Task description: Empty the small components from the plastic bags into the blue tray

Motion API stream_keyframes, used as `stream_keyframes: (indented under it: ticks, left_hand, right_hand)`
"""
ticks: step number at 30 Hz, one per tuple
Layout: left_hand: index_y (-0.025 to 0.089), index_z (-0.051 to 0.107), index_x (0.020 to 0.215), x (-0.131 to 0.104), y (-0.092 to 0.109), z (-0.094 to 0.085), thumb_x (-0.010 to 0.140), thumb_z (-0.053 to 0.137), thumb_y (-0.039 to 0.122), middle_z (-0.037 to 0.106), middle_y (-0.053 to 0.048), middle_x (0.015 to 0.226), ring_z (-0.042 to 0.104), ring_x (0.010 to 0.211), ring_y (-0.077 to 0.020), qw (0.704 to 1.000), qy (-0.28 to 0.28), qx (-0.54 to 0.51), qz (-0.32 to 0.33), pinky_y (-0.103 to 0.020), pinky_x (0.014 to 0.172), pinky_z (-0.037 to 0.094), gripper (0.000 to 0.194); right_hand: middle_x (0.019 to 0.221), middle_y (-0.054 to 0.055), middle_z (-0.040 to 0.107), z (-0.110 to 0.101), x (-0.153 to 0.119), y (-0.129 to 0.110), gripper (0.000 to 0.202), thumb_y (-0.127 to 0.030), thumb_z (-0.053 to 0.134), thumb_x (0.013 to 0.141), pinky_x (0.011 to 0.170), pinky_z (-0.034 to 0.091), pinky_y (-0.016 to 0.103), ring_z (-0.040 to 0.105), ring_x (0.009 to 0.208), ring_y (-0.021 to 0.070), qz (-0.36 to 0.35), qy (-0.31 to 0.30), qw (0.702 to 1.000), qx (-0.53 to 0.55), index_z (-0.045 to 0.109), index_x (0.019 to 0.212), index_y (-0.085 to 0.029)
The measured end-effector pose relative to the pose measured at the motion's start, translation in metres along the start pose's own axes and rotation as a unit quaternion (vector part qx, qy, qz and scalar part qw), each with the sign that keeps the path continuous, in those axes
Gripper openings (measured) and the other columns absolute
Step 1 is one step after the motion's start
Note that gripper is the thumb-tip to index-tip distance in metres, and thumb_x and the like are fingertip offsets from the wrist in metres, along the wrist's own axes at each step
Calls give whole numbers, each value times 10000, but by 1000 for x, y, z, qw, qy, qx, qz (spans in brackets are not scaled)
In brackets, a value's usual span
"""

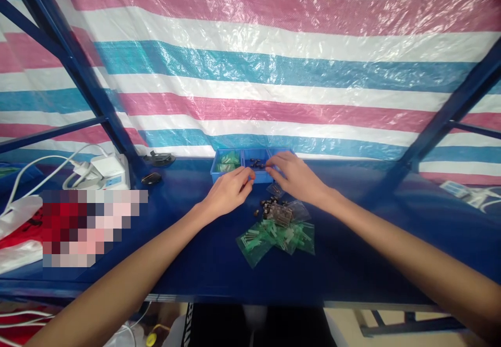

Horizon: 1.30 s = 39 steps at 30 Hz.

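A blue divided tray (261, 178) stands at the back of the table. Its left compartment holds green-tinted plastic bags (228, 160); small dark parts (257, 164) lie in the middle one. At the tray's front, my left hand (231, 190) has its fingers curled together, and what they pinch, if anything, is too small to make out. My right hand (294, 176) reaches over the right compartment, which it largely covers, with bent, parted fingers beside the dark parts. Nearer me lie a pile of small black and brown parts (270, 206) and clear green-tinted bags (254, 240) of thin pieces.
A white power strip (117, 172) with plugs and cables sits at the left. Near it are a black mouse-shaped object (151, 178) and a red and white bag (23, 232). Blue frame posts (84, 83) and a striped sheet (274, 70) bound the table (188, 263).
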<state>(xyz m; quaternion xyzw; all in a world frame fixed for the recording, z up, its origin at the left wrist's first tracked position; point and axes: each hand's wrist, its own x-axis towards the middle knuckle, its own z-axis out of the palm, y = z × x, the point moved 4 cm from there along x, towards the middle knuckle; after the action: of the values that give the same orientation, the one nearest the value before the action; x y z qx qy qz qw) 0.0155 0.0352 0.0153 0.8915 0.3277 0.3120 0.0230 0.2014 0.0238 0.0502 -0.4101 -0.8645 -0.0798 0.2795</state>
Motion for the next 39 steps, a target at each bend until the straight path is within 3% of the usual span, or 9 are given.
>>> stream_keyframes:
  ticks: [5, 10, 15, 27, 33, 39]
  left_hand:
    - [190, 602, 1104, -2, 7, 8, 1021, 428, 243, 620, -47, 1018, 601, 783, -160, 998, -57, 15, 34, -289, 715, 451, 200]
    - [221, 623, 1206, -4, 8, 13, 1031, 422, 260, 623, -59, 1106, 646, 856, -170, 995, -92, 19, 43, -295, 756, 495, 270]
    - [223, 637, 1194, -3, 4, 13, 1024, 433, 254, 620, -59, 1104, 650, 861, -171, 994, -99, 20, 34, -294, 766, 505, 268]
    - [220, 629, 1175, -4, 5, 17, 1028, 431, 276, 606, -57, 1104, 649, 902, -185, 992, -120, 26, 31, -293, 742, 487, 253]
    - [224, 622, 1179, -5, 6, 16, 1027, 430, 270, 603, -55, 1108, 653, 902, -181, 991, -124, 36, 34, -287, 727, 487, 249]
    - [188, 612, 1190, -4, 11, 16, 1022, 421, 209, 590, -80, 1086, 628, 965, -203, 973, -139, 156, 93, -264, 648, 465, 256]
  right_hand:
    - [1024, 97, 732, 7, -40, 12, 234, -250, 490, 1014, 814, 511, 413, 656, 949, 266, 62, -69, 994, 51, 707, 1079, -192]
    - [1033, 93, 748, 24, -45, 22, 278, -152, 483, 987, 865, 521, 421, 669, 976, 263, 53, -117, 989, 69, 741, 1075, -206]
    - [1048, 97, 746, 27, -46, 21, 282, -118, 494, 969, 851, 531, 400, 686, 955, 252, 56, -125, 987, 85, 736, 1093, -195]
    - [989, 77, 710, 35, -49, 28, 70, -183, 629, 921, 764, 498, 353, 662, 900, 241, 100, -114, 987, 59, 684, 962, -196]
    - [940, 52, 702, 38, -48, 33, 92, -139, 624, 892, 744, 475, 333, 654, 837, 217, 99, -111, 985, 85, 648, 961, -196]
    - [868, 37, 677, 36, -46, 29, 120, -105, 592, 856, 681, 438, 306, 623, 782, 199, 94, -86, 986, 107, 646, 922, -189]
